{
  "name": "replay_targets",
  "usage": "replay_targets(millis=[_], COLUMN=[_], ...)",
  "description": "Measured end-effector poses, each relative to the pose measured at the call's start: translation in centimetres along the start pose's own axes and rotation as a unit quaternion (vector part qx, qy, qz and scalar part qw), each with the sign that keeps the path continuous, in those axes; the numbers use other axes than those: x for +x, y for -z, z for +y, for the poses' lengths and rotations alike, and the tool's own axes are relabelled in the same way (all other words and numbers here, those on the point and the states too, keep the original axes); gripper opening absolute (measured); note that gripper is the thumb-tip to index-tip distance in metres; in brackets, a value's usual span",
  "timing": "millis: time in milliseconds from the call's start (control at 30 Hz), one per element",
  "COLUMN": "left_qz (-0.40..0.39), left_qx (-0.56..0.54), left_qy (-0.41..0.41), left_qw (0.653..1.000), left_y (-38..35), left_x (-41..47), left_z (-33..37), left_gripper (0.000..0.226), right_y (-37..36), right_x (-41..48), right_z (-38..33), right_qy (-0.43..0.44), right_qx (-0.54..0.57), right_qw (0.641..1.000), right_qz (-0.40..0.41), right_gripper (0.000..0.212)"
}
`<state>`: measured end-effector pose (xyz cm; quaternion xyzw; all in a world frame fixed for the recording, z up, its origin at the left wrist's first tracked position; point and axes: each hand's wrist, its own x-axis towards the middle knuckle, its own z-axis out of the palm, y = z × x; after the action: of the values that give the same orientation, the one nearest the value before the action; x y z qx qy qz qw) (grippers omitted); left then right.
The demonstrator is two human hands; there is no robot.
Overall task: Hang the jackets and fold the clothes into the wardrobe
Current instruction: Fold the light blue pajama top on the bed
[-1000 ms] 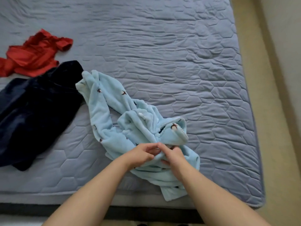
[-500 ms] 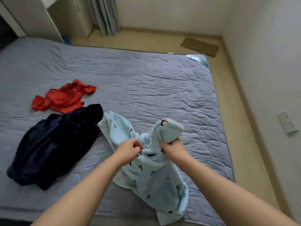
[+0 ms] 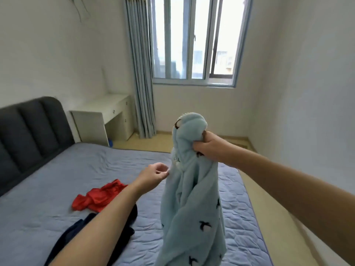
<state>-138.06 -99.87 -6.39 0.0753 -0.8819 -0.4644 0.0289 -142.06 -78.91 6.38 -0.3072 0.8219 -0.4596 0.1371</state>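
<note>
item inspected: blue fleece garment point(image 3: 192, 217), held up in the air above the near right part of the bed point(image 3: 57, 179), hanging clear of the mattress as far as the view showed. its bottom hem ran out of frame.

right hand point(image 3: 204, 146): closed in a fist round a bunch of fabric just below the top of the garment, carrying its whole weight. left hand point(image 3: 153, 173): lower down, fingers curled, fingertips at the garment's left edge near the pale trim. it appeared to pinch a small bit of that edge, though the contact was small and partly hidden.

handling, by judgement: soft, thick and limp. it drooped in deep folds and had no stiffness of its own. probably light, since one hand held it up without visible strain. the pile should grip well and is not likely to slip. it was not fragile, but the bulk would make a loose, springy fold. best hold: both shoulders or the two collar corners, to spread it flat. the present bunched grip left it twisted.

other clothes: a red garment point(image 3: 98, 198) and a dark garment point(image 3: 73, 233) lay on the bed to the left. the wardrobe was not in view.

markings: small dark bird-like figures were scattered over the fleece. no brand, label or legible writing was found.
</note>
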Motion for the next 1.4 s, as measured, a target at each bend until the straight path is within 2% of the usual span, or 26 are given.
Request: replay_targets(millis=[133, 200, 333, 400, 467, 533, 600, 667, 733, 767, 800, 833, 900, 933, 1000, 1033, 1067, 1133, 1200, 1233, 1333, 1367, 1400], left_qz=[-0.069, -0.103, -0.185, -0.221, -0.213, -0.151, 0.004, 0.132, 0.213, 0.263, 0.31, 0.338, 0.325, 0.31, 0.303, 0.316, 0.331, 0.336, 0.314, 0.317, 0.394, 0.389, 0.35], left_qx=[-0.042, -0.067, -0.112, -0.145, -0.184, -0.244, -0.266, -0.182, -0.018, 0.09, 0.199, 0.295, 0.43, 0.476, 0.551, 0.566, 0.557, 0.503, 0.447, 0.427, 0.356, 0.341, 0.353], left_qy=[-0.048, -0.06, -0.07, -0.098, -0.132, -0.159, -0.157, -0.179, -0.253, -0.288, -0.327, -0.377, -0.475, -0.498, -0.469, -0.439, -0.407, -0.315, -0.225, -0.201, -0.23, -0.218, -0.177], left_qw=[0.996, 0.991, 0.974, 0.959, 0.95, 0.945, 0.951, 0.958, 0.944, 0.916, 0.87, 0.81, 0.695, 0.655, 0.621, 0.623, 0.644, 0.731, 0.806, 0.822, 0.816, 0.827, 0.849], left_y=[3.3, 4.3, 5.3, 5.0, 4.1, 3.5, 4.8, 7.5, 10.0, 11.0, 11.8, 12.6, 14.2, 15.0, 16.1, 16.4, 16.6, 17.0, 17.3, 17.3, 17.9, 18.1, 18.1], left_x=[-0.3, -0.7, -1.7, -2.2, -2.1, -2.0, -2.0, -1.8, -1.8, -2.1, -2.6, -3.1, -4.3, -4.7, -5.4, -5.6, -5.7, -5.8, -5.8, -5.8, -5.9, -6.1, -6.4], left_z=[6.5, 9.2, 13.8, 15.7, 17.3, 18.9, 20.9, 23.3, 25.6, 26.7, 27.7, 28.3, 29.4, 29.9, 31.2, 31.7, 32.1, 32.4, 32.2, 32.1, 31.4, 31.0, 30.6], left_gripper=[0.032, 0.044, 0.05, 0.051, 0.057, 0.049, 0.025, 0.015, 0.017, 0.019, 0.025, 0.033, 0.047, 0.05, 0.049, 0.045, 0.038, 0.02, 0.016, 0.017, 0.003, 0.003, 0.006], right_y=[5.0, 7.2, 11.3, 12.9, 14.4, 16.0, 17.5, 18.5, 19.2, 19.5, 19.8, 20.2, 21.4, 22.0, 23.2, 23.7, 24.1, 24.2, 23.5, 23.0, 21.3, 21.0, 20.6], right_x=[-0.9, -1.7, -3.7, -4.5, -5.1, -5.6, -6.5, -7.3, -7.6, -7.8, -8.0, -8.2, -8.9, -9.2, -9.7, -9.8, -10.0, -10.1, -9.8, -9.5, -9.3, -9.4, -9.5], right_z=[-6.3, -8.6, -11.9, -13.0, -13.7, -13.8, -13.7, -13.3, -13.2, -13.3, -13.5, -13.8, -14.4, -14.8, -15.3, -15.4, -15.5, -15.2, -14.7, -14.5, -14.2, -13.9, -13.3], right_qy=[0.072, 0.096, 0.132, 0.151, 0.16, 0.169, 0.158, 0.115, 0.048, 0.018, -0.006, -0.025, -0.051, -0.053, -0.025, 0.001, 0.024, 0.044, 0.051, 0.074, 0.174, 0.16, 0.121], right_qx=[-0.078, -0.1, -0.135, -0.149, -0.154, -0.149, -0.157, -0.194, -0.259, -0.293, -0.326, -0.354, -0.393, -0.402, -0.394, -0.382, -0.368, -0.359, -0.411, -0.42, -0.348, -0.352, -0.398], right_qw=[0.994, 0.99, 0.982, 0.977, 0.974, 0.971, 0.968, 0.965, 0.954, 0.944, 0.934, 0.925, 0.911, 0.907, 0.905, 0.904, 0.902, 0.893, 0.854, 0.834, 0.81, 0.814, 0.812], right_qz=[0.023, 0.003, -0.022, -0.005, 0.03, 0.075, 0.117, 0.133, 0.145, 0.148, 0.146, 0.137, 0.115, 0.117, 0.161, 0.192, 0.224, 0.269, 0.314, 0.35, 0.438, 0.433, 0.408], right_gripper=[0.017, 0.024, 0.037, 0.037, 0.036, 0.032, 0.025, 0.031, 0.053, 0.062, 0.068, 0.069, 0.056, 0.045, 0.026, 0.019, 0.013, 0.015, 0.012, 0.007, 0.005, 0.005, 0.003])
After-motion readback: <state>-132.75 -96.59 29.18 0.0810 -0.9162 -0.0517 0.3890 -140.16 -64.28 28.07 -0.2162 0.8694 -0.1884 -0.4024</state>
